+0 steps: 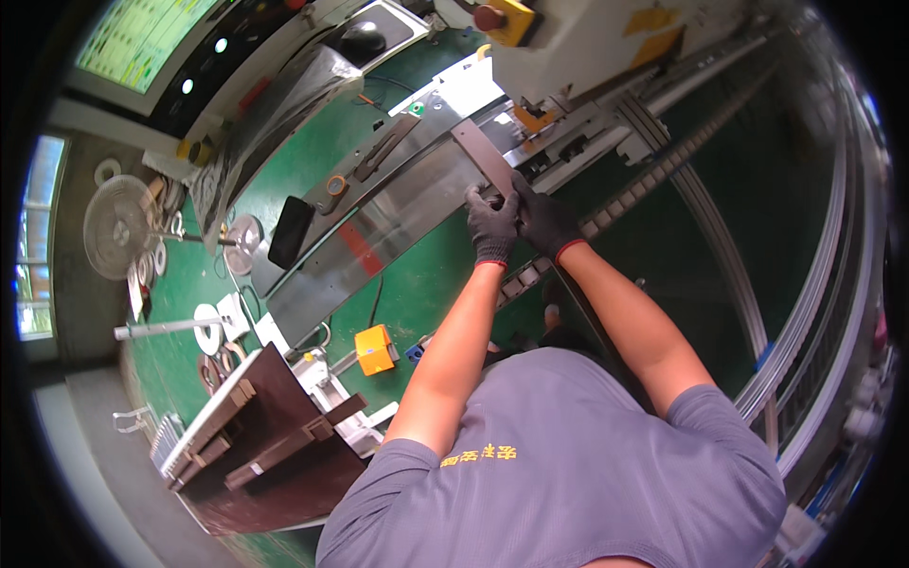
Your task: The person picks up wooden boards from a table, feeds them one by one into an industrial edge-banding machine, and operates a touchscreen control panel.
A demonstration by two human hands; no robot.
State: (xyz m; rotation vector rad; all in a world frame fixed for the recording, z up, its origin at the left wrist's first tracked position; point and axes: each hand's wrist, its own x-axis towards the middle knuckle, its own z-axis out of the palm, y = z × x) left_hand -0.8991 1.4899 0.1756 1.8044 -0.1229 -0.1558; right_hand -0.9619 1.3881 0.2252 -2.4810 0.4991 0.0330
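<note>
Both hands wear dark grey gloves with red cuffs and meet at the near end of a flat brownish-grey strip (483,154) with small holes in it. My left hand (493,230) has its fingers curled around the strip's near end. Against the strip's right edge, my right hand (546,221) is closed, its fingertips partly hidden. The strip points away from me, over the far end of a long grey metal bench (327,284).
On the bench lie a black phone (291,232), a tape roll (336,185) and a reddish strip (359,248). A machine with a red button (490,18) stands beyond. Left are a fan (118,227) and a dark brown board (284,445); metal rails (724,256) run right.
</note>
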